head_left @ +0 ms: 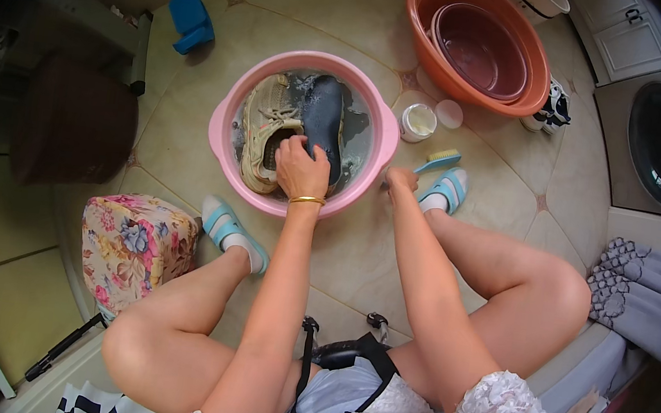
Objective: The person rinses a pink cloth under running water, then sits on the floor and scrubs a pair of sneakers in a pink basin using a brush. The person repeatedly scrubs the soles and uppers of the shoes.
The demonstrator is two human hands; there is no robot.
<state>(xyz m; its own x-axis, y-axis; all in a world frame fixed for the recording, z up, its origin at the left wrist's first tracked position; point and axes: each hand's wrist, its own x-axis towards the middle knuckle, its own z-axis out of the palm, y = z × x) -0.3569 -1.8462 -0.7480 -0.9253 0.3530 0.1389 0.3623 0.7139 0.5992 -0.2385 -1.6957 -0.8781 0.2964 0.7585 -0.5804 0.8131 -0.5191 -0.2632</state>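
A pink basin [222, 115] of sudsy water stands on the floor before me, holding a pair of shoes. The beige lace-up shoe [255, 133] sits upright on the left. Beside it the other shoe [324, 111] lies with its dark blue sole up. My left hand [302, 172] reaches over the near part of both, fingers bent at the beige shoe's opening and thumb against the dark sole; it seems to grip that shoe's edge. Outside the basin's right rim, my right hand [401, 180] is closed round the handle of a blue scrub brush [439, 160], its bristles facing up.
An open white jar [418, 123] and its lid [449, 114] stand right of the basin. Behind them are nested orange-brown tubs [418, 27] and sneakers [555, 110]. A blue plastic scoop-like item [191, 20] lies far left. A floral-covered stool [135, 249] and my slippered feet flank the basin.
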